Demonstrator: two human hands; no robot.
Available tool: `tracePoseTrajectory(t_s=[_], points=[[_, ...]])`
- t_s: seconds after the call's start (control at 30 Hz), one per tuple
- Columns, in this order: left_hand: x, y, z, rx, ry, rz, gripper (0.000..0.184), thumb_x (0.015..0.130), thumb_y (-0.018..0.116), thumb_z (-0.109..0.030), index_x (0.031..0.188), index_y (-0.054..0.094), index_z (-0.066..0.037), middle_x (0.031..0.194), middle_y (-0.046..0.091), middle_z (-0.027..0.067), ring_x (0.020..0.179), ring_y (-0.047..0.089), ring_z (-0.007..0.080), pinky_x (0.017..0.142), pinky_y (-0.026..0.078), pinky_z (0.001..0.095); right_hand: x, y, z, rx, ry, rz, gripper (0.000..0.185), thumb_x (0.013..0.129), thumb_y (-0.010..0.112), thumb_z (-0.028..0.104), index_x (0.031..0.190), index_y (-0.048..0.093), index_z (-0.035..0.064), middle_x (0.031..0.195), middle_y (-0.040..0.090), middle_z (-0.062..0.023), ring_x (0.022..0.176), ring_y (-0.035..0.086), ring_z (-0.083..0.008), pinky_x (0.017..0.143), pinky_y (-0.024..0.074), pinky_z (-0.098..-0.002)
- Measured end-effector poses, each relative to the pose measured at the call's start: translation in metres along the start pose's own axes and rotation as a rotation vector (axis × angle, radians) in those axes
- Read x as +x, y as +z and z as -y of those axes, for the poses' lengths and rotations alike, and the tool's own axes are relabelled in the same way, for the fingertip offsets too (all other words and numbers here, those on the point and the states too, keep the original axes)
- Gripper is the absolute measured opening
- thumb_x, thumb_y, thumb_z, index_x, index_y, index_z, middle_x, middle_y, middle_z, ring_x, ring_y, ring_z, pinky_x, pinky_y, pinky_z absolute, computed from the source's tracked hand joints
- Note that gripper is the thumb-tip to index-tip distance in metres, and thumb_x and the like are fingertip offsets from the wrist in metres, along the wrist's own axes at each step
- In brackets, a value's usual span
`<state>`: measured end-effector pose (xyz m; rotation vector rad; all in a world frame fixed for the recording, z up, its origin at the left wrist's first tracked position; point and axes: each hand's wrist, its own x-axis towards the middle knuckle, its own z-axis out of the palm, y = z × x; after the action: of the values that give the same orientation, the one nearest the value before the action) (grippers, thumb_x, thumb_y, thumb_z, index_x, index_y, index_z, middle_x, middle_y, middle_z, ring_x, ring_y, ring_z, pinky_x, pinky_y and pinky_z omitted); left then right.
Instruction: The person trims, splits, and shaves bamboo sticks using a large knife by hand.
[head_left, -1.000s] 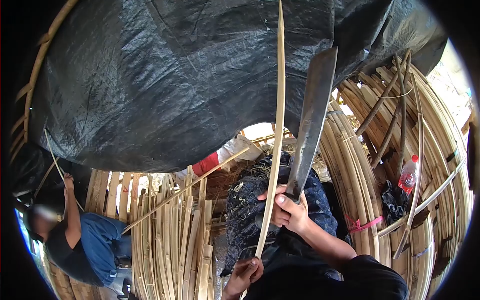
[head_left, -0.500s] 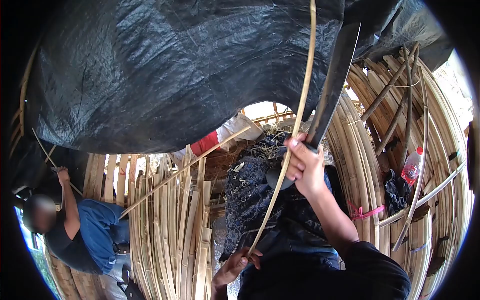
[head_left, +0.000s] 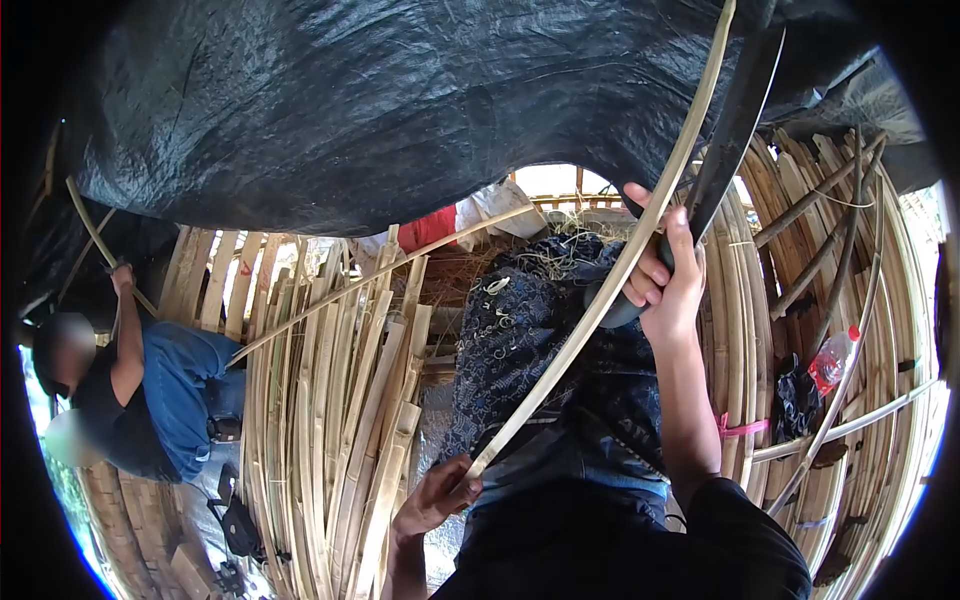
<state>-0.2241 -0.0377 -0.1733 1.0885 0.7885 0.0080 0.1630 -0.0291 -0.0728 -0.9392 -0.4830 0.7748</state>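
Note:
Gripped by its handle, a machete (head_left: pixel 738 130) points up and away in my right hand (head_left: pixel 672 275), its long dark blade close beside a thin bamboo strip (head_left: pixel 570 365). One finger of that hand is raised beside the strip, which crosses in front of the other fingers. My left hand (head_left: pixel 440 498) is closed on the near end of the strip, low by my body. From there the strip slants up to the right, slightly bowed. A patterned dark cloth (head_left: pixel 505 345) with pale curled shavings covers my lap.
Split bamboo slats (head_left: pixel 345 400) lie bunched to the left, and more bundles (head_left: pixel 745 350) stand on the right beside a plastic bottle (head_left: pixel 833 362). A black tarp (head_left: pixel 380 120) hangs across the front. Another person (head_left: pixel 150 390) sits at far left, holding a strip.
My right hand with the machete and the strip's upper part have shifted right. The strip now shows a broader pale face. My left hand has moved slightly left and up in view.

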Motion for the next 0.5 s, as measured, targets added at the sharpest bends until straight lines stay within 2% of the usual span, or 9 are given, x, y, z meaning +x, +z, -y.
tracePoseTrajectory(t_s=[0.03,0.07,0.13,0.17,0.23,0.27,0.33,0.43,0.5], points=[[0.003,0.006,-0.002,-0.012,0.119,-0.032,0.025,0.103,0.067,-0.029,0.098,0.059,-0.005,0.072,0.047,-0.0031,0.064,0.038,0.0055,0.057,0.031,0.0265,0.000,-0.006,-0.006,-0.102,-0.055,0.030,0.067,0.108,0.041,0.056,0.137,0.060,-0.0022,0.053,0.032,0.0072,0.040,0.031,-0.0036,0.040,0.0273,-0.0228],[0.005,0.013,-0.006,-0.014,0.123,-0.032,0.025,0.103,0.067,-0.029,0.098,0.059,-0.005,0.072,0.047,-0.0031,0.064,0.038,0.0055,0.057,0.031,0.0265,-0.004,-0.012,-0.015,-0.104,-0.057,0.034,0.067,0.108,0.041,0.056,0.137,0.060,-0.0022,0.053,0.032,0.0072,0.040,0.031,-0.0036,0.040,0.0273,-0.0228],[0.006,0.032,-0.036,0.106,0.233,-0.146,0.032,0.107,0.058,-0.037,0.101,0.062,-0.005,0.067,0.042,-0.0052,0.061,0.035,0.0056,0.057,0.029,0.0261,-0.020,-0.022,-0.035,-0.229,-0.159,0.059,0.079,0.107,0.033,0.064,0.135,0.060,-0.0045,0.050,0.038,0.0049,0.039,0.035,-0.0045,0.039,0.0285,-0.0226],[0.008,0.037,-0.044,0.099,0.235,-0.151,0.032,0.107,0.058,-0.037,0.101,0.062,-0.005,0.067,0.042,-0.0052,0.061,0.035,0.0056,0.057,0.029,0.0261,-0.030,-0.026,-0.043,-0.411,-0.232,0.107,0.091,0.104,0.027,0.071,0.134,0.061,-0.0073,0.048,0.042,0.0031,0.038,0.038,-0.0051,0.038,0.0285,-0.0224],[0.011,0.046,-0.052,-0.034,0.161,-0.162,0.045,0.110,0.046,-0.045,0.103,0.065,-0.005,0.065,0.039,-0.0056,0.059,0.032,0.0057,0.057,0.028,0.0261,-0.055,-0.035,-0.065,-0.515,-0.257,0.184,0.095,0.100,0.033,0.076,0.125,0.066,-0.0097,0.047,0.049,0.0018,0.037,0.043,-0.0051,0.039,0.0280,-0.0224],[0.014,0.051,-0.055,-0.045,0.154,-0.169,0.045,0.110,0.046,-0.045,0.103,0.065,-0.005,0.065,0.039,-0.0056,0.059,0.032,0.0057,0.057,0.028,0.0261,-0.068,-0.038,-0.065,-0.567,-0.214,0.251,0.096,0.097,0.039,0.079,0.122,0.068,-0.0090,0.051,0.053,0.0005,0.042,0.048,-0.0055,0.043,0.0332,-0.0227],[0.020,0.059,-0.061,0.066,0.145,-0.183,0.056,0.113,0.034,-0.048,0.102,0.066,-0.004,0.065,0.038,-0.0055,0.059,0.031,0.0057,0.057,0.027,0.0258,-0.085,-0.048,-0.076,-0.639,-0.202,0.322,0.092,0.092,0.052,0.078,0.120,0.071,-0.0075,0.056,0.056,0.0003,0.047,0.052,-0.0072,0.049,0.0396,-0.0246],[0.022,0.062,-0.056,0.034,0.197,-0.199,0.048,0.113,0.039,-0.039,0.100,0.066,-0.002,0.066,0.039,-0.0045,0.060,0.032,0.0054,0.057,0.028,0.0254,-0.105,-0.048,-0.081,-0.627,-0.156,0.355,0.081,0.087,0.069,0.070,0.114,0.072,-0.0063,0.061,0.058,0.0000,0.050,0.055,-0.0100,0.052,0.0439,-0.0274],[0.023,0.065,-0.053,0.040,0.256,-0.245,0.042,0.112,0.041,-0.033,0.097,0.064,-0.003,0.063,0.039,-0.0049,0.057,0.030,0.0044,0.054,0.025,0.0251,-0.115,-0.051,-0.088,-0.596,-0.124,0.364,0.077,0.088,0.070,0.068,0.110,0.072,-0.0052,0.060,0.057,-0.0005,0.051,0.056,-0.0100,0.052,0.0421,-0.0269]])
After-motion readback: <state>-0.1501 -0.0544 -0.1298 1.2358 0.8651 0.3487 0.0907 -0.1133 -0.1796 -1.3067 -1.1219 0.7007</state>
